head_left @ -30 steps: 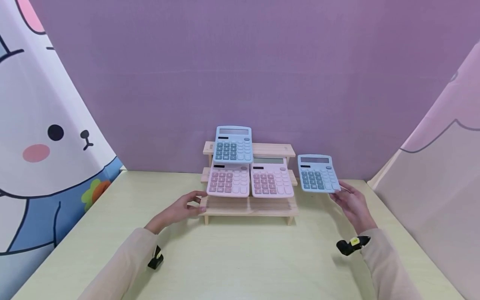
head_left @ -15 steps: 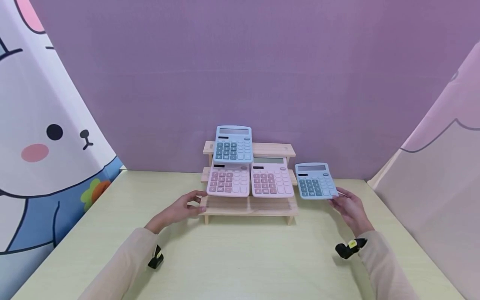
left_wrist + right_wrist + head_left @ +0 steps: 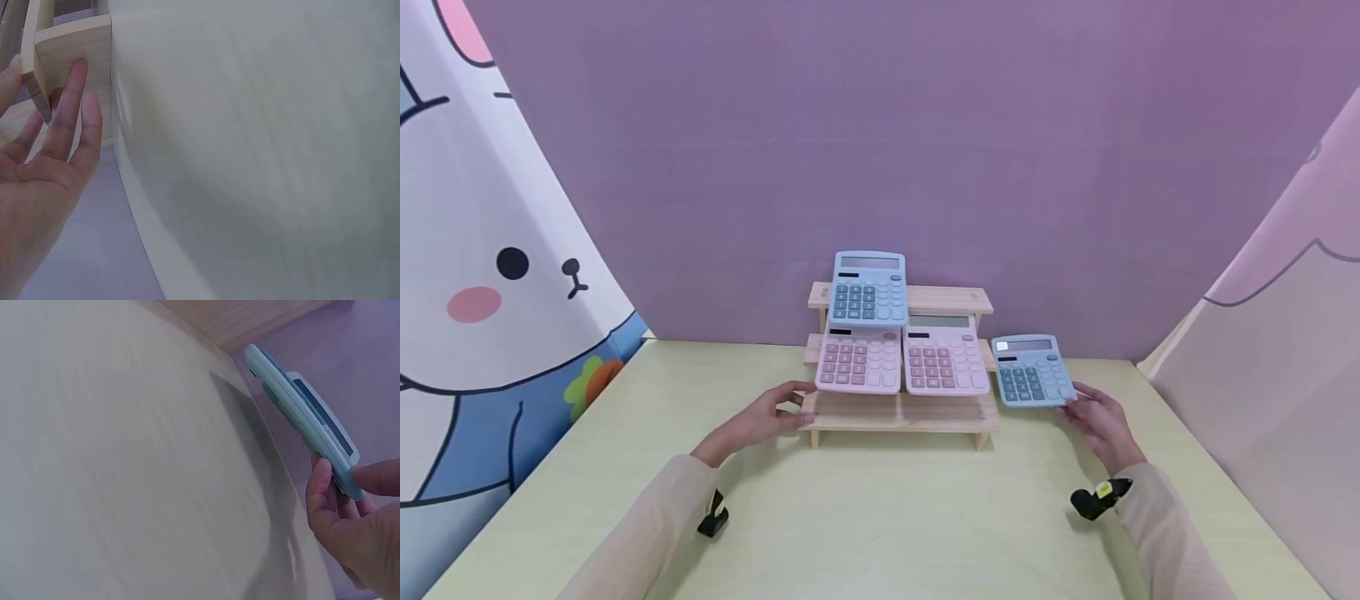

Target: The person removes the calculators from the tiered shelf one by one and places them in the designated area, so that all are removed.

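Observation:
My right hand (image 3: 1097, 425) pinches a light blue calculator (image 3: 1037, 375) by its lower right corner, beside the stand. In the right wrist view the calculator (image 3: 306, 419) appears edge-on above the table, thumb on one face and fingers on the other. With my left hand (image 3: 767, 421) I hold the left end of the lowest tier of a wooden step stand (image 3: 898, 412); in the left wrist view the thumb and fingers lie on either side of its board (image 3: 39, 62). Another blue calculator (image 3: 868, 287) leans on the top tier, overlapping a pink calculator (image 3: 857, 362). A second pink calculator (image 3: 946, 358) stands beside that one.
The pale wood-look table (image 3: 880, 508) carries the stand near a purple backdrop (image 3: 880, 150). A cartoon-printed cloth (image 3: 512, 333) hangs on the left, and a pink and white one (image 3: 1285, 358) on the right.
The blue calculator in my right hand has moved down, with the hand sinking slightly along with it. My left hand and the calculators on the stand have stayed put.

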`<state>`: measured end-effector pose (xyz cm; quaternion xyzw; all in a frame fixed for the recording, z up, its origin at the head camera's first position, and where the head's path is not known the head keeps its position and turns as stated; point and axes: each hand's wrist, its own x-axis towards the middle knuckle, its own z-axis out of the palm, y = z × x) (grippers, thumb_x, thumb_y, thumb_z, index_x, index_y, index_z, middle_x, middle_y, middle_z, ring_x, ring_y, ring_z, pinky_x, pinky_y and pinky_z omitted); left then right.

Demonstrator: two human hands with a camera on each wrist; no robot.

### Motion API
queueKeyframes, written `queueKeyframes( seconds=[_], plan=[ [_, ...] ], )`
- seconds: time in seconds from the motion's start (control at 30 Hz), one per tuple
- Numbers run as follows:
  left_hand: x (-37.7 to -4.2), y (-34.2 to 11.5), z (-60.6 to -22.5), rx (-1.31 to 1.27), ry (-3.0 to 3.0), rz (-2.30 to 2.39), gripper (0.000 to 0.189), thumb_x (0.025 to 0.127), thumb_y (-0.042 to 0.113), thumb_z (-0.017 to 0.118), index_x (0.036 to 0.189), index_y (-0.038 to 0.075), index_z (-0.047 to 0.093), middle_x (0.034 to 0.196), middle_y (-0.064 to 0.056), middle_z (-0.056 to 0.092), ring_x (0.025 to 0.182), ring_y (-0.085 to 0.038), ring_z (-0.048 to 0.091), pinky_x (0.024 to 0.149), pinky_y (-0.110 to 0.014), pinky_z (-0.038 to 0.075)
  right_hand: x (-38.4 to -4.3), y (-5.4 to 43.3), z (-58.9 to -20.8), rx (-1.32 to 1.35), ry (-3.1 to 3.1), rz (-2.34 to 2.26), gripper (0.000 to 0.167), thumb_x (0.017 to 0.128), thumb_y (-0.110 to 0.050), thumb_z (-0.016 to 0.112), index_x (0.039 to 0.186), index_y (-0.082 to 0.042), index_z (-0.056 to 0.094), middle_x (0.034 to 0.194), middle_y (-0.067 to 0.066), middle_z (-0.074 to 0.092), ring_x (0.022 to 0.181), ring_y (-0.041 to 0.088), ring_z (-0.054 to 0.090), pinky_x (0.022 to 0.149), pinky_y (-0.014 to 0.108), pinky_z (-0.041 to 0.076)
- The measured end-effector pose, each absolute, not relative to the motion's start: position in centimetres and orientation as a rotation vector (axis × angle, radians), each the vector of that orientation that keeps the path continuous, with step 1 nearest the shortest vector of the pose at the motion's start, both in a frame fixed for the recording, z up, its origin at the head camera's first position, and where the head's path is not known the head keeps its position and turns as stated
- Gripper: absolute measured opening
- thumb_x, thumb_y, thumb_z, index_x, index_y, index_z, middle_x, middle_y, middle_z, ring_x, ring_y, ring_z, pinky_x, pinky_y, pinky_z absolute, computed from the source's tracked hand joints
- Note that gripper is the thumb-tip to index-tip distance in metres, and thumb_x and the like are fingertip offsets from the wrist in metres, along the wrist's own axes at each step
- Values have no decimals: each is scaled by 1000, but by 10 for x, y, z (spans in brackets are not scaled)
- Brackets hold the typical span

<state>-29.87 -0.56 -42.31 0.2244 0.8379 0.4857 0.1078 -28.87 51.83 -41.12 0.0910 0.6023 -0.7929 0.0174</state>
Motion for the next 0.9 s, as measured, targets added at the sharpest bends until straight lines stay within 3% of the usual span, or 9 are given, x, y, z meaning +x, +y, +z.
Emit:
queueKeyframes(
  seconds=[0.53,0.9],
  plan=[
    [-298,-4,-422,640,2462,1435,56,87,27,62,135,13,39,129,-12,44,113,-27,45,86,-33,47,-294,520,-422,373,1900,-2389,65,89,10,42,144,4,9,85,-6,59,83,6,59,82,22,51],
    [-298,-5,-423,665,2460,1448,56,87,27,63,135,11,39,129,-12,44,113,-28,44,86,-33,47,-297,522,-428,362,1958,-2312,65,90,7,42,144,4,6,101,1,52,85,5,59,83,22,51]
  ],
)
